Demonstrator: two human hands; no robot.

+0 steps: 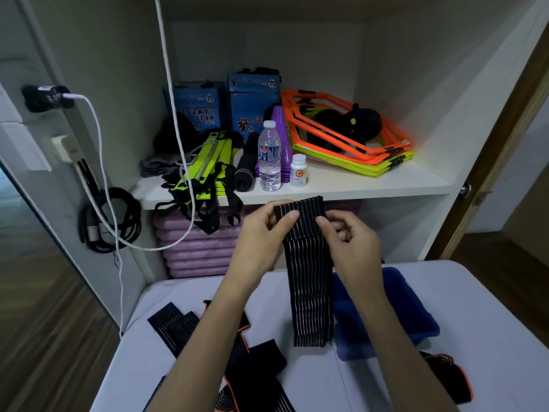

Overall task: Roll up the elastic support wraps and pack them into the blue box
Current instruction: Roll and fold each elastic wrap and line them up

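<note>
A white table (pixel 490 337) stands before an open cupboard shelf (pixel 356 185) crowded with sports gear. One blue box (pixel 416 316) sits near the table's far edge, just right of centre. Both hands pinch the top of one striped black wrap (pixel 309 278): left hand (pixel 261 230), right hand (pixel 350 236). It hangs down beside the box. Several more wraps (pixel 255 367) lie loose at the near left.

White table (pixel 490 307) bears blue box (pixel 416 316), black wraps (pixel 175 325)
</note>
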